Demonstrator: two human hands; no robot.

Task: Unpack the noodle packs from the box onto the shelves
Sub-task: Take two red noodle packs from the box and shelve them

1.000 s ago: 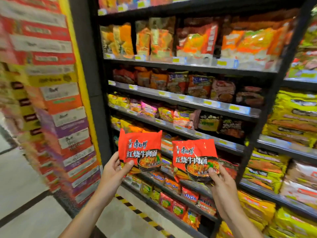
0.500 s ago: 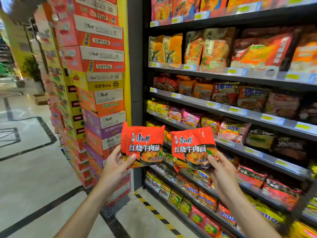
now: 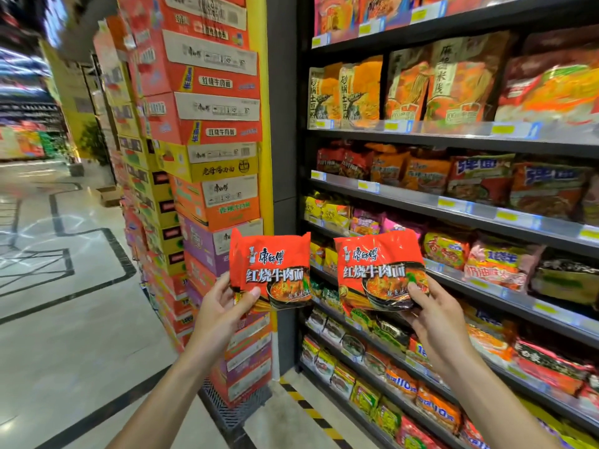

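Supermarket shelving (image 3: pixel 453 202) of dark metal filled the right side of the view, its tiers packed with bagged instant noodles behind yellow price tags (image 3: pixel 502 129). Against the yellow pillar (image 3: pixel 267 108) at the shelving's left end rose a tall stack of noodle cartons (image 3: pixel 214 131), red at the top, then yellow, orange and purple lower down, standing on a black grated base (image 3: pixel 236 409). Glossy pale floor tiles (image 3: pixel 64 319) with dark inlaid lines stretched away to the left, and a black-and-yellow hazard strip (image 3: pixel 311 413) ran along the foot of the shelving. The person held two red beef noodle packs up in front of the shelving's left end, side by side and close together at about the same height. The left hand (image 3: pixel 220 314) pinched the left noodle pack (image 3: pixel 270 270) at its lower left corner, thumb laid across the front. The right hand (image 3: pixel 434 315) gripped the right noodle pack (image 3: pixel 379 270) at its lower right corner, thumb on the front and fingers behind. Both packs were upright with their printed fronts facing the camera, neither touching a shelf. Both forearms were bare.
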